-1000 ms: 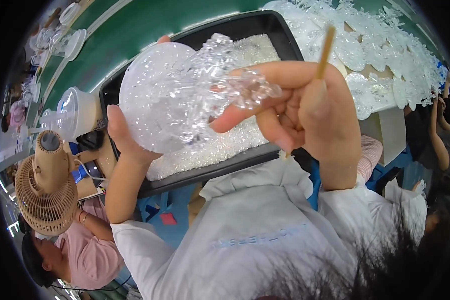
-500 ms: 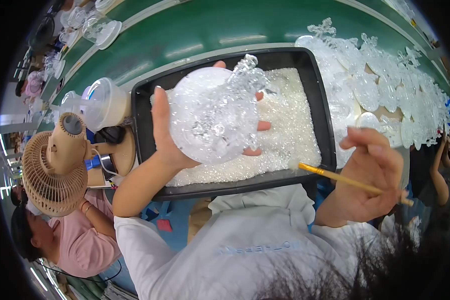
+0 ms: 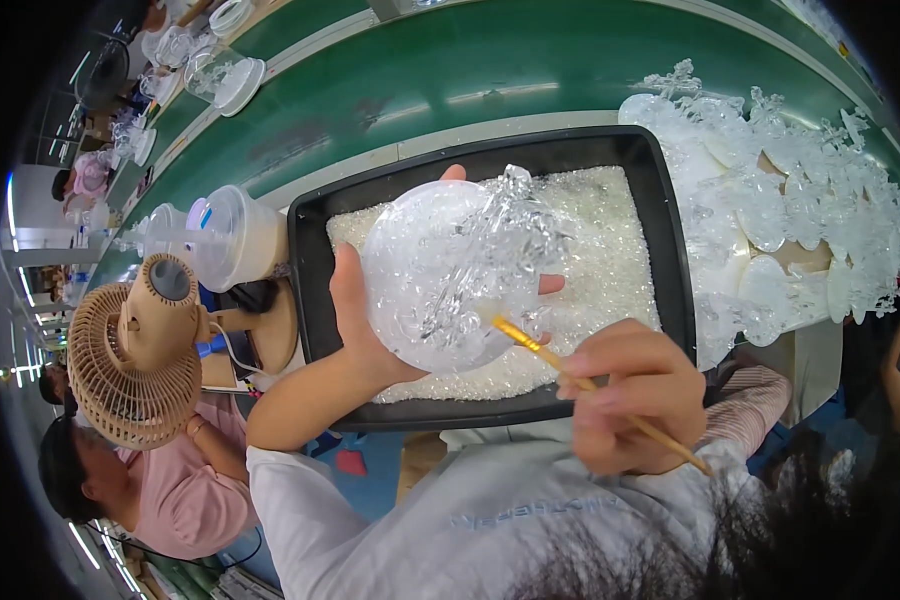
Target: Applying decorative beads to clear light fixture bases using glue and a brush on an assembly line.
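Observation:
My left hand (image 3: 358,330), palm up and fingers spread, supports a round white base (image 3: 410,260) carrying a clear, branching plastic figure (image 3: 520,225). Its thumb lies along the base's left edge, and other fingertips show past the far and right edges. A slim paintbrush (image 3: 520,335) with a wooden handle and gold ferrule is pinched in my right hand (image 3: 635,390). The pale bristles meet the near right part of the base, as far as this view shows. Below the piece lies a black tray (image 3: 678,270) filled with glittering white flakes (image 3: 605,240).
Many clear figures on white bases (image 3: 770,215) crowd the right side. A beige fan (image 3: 135,360) and a lidded clear tub (image 3: 238,240) stand left of the tray. Beyond it runs a green surface (image 3: 450,65). A person in pink (image 3: 190,490) sits at the lower left.
My right hand has moved left, bringing the brush from the tray's near right corner to the base. The whole scene has shifted slightly down and right in the picture.

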Demonstrator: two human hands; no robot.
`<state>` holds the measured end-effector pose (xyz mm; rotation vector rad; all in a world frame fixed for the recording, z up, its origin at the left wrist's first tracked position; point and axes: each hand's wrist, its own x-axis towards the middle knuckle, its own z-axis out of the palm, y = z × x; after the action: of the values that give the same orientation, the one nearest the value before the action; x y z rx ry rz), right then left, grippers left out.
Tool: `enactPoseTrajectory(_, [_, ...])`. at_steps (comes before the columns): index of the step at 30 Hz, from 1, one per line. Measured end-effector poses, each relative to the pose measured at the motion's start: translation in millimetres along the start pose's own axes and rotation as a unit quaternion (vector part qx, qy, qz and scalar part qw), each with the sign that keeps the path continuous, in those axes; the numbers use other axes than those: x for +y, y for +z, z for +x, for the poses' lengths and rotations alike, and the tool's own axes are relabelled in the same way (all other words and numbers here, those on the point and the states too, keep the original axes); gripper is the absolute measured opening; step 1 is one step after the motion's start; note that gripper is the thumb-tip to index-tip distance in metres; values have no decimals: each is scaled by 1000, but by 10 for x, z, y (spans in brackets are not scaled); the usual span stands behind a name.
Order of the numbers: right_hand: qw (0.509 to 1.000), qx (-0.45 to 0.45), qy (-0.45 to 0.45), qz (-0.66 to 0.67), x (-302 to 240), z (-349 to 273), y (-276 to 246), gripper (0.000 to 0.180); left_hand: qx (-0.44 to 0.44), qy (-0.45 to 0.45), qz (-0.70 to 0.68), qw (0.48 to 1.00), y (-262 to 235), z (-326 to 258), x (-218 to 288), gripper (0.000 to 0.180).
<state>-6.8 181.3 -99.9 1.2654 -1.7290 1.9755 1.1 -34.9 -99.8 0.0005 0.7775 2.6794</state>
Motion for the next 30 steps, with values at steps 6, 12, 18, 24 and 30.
enactPoseTrajectory(6, [996, 37, 11, -79, 65, -40, 52, 17, 1, -13, -1, 1000, -22, 19, 1, 109])
enactPoseTrajectory(12, [997, 60, -3, -44, 80, -53, 27, 18, -1, -64, 46, 997, 59, 26, 39, 115])
enactPoseTrajectory(18, [998, 59, -2, -17, 86, -61, 1, 17, -15, -79, -7, 997, 66, 14, 25, 110])
enactPoseTrajectory(24, [997, 78, 1, -4, 79, -64, -5, 16, -18, -107, -20, 994, 105, 14, 50, 109])
enactPoseTrajectory(30, [997, 73, -12, -16, 63, -61, -29, 23, -43, -114, -71, 990, 46, -11, 40, 115])
